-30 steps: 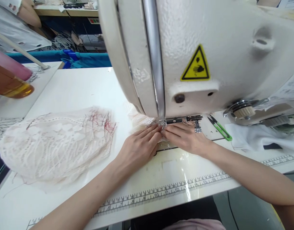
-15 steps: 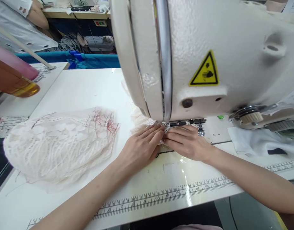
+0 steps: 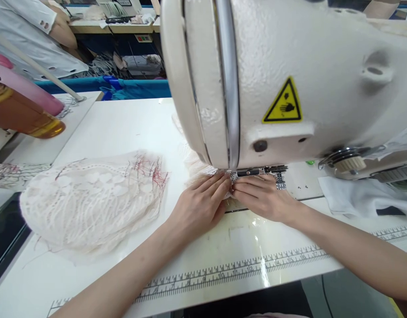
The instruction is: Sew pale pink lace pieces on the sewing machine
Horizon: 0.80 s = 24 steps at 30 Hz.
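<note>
Under the head of the white sewing machine (image 3: 289, 48), my left hand (image 3: 198, 203) presses a piece of cream lace fabric (image 3: 194, 162), its fingers held close together beside the needle area. My right hand (image 3: 264, 197) meets it from the other side, fingertips pinching the same lace just in front of the presser foot. The fabric bunches behind and to the left of the foot. The needle and stitch line are hidden by the machine head and my fingers. A small metal attachment (image 3: 280, 176) sits right above my right hand.
A heap of cream lace with red thread ends (image 3: 93, 198) lies left on the white table. Beyond it lean an amber bottle (image 3: 27, 112) and a pink bottle (image 3: 40, 88). White cloth (image 3: 362, 194) lies right. A printed ruler (image 3: 219, 276) runs along the front edge. A person's sleeve shows far left.
The view has shifted slightly, so the table and lace heap appear a little further right. Both hands stay on the lace at the presser foot, with little visible movement.
</note>
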Available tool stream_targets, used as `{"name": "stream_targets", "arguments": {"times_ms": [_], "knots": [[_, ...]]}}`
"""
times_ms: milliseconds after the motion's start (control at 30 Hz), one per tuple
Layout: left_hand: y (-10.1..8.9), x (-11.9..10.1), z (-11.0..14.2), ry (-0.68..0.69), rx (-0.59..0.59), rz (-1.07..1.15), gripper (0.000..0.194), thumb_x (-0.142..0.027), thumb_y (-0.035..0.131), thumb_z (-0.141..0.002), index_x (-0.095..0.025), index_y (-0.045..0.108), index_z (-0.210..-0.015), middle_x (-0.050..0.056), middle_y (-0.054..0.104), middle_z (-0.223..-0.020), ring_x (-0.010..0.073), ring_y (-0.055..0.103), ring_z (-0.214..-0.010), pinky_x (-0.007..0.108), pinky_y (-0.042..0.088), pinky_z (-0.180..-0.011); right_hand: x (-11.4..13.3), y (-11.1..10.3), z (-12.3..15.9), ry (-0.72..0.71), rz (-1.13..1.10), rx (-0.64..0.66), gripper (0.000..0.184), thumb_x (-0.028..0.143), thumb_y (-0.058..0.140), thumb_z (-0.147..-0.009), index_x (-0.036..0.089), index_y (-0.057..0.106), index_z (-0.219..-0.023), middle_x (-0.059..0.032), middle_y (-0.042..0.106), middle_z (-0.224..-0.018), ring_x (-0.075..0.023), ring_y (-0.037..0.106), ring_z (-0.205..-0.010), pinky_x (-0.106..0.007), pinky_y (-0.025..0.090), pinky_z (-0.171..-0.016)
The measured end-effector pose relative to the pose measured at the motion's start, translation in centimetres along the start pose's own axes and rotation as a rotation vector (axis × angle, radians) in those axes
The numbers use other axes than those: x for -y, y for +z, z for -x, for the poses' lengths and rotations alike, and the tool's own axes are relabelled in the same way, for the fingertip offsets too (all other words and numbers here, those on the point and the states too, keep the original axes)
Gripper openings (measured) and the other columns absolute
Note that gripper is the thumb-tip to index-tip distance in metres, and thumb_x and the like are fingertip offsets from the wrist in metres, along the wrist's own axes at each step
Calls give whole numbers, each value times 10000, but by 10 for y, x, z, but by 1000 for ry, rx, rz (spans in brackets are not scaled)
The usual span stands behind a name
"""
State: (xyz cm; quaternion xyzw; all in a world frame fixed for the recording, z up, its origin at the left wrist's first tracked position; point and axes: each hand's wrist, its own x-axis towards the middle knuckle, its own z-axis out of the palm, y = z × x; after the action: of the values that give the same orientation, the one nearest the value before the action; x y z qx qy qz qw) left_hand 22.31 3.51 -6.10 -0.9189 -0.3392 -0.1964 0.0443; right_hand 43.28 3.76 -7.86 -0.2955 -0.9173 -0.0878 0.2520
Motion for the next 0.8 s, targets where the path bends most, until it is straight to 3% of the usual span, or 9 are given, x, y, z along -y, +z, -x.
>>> {"name": "stream_targets", "arguments": {"times_ms": [100, 367, 533, 800], "knots": [[0, -1, -1, 15, -5, -16, 365, -138, 445, -854, -75, 573, -1190, 143, 632, -1236, 262, 613, -1135, 418, 524, -957, -2, -2, 2, 6, -12, 27, 276, 26, 496, -873, 228, 647, -985, 16, 699, -977, -126, 601, -971, -280, 455, -861], [3, -3, 0, 10, -4, -57, 375, -172, 467, -863, -73, 595, -1202, 140, 612, -1263, 279, 602, -1149, 428, 532, -936, -7, -9, -2, 15, -3, 54, 260, 19, 479, -870, 205, 650, -932, 4, 684, -937, -117, 595, -895, -258, 435, -761], [3, -4, 0, 0, -13, -70, 360, -190, 479, -877, -71, 606, -1193, 133, 620, -1255, 284, 599, -1150, 418, 530, -931, -6, -13, -4, 9, 139, 2, 257, 8, 459, -855, 194, 635, -853, 27, 693, -918, -96, 571, -794, -264, 348, -612], [4, -8, -2, -26, -10, -87, 350, -199, 479, -891, -85, 607, -1196, 126, 624, -1252, 283, 600, -1150, 415, 527, -925, -7, -19, -6, 16, 255, -23, 214, 34, 508, -842, 192, 645, -885, 48, 708, -930, -102, 570, -684, -314, 331, -606]]}}
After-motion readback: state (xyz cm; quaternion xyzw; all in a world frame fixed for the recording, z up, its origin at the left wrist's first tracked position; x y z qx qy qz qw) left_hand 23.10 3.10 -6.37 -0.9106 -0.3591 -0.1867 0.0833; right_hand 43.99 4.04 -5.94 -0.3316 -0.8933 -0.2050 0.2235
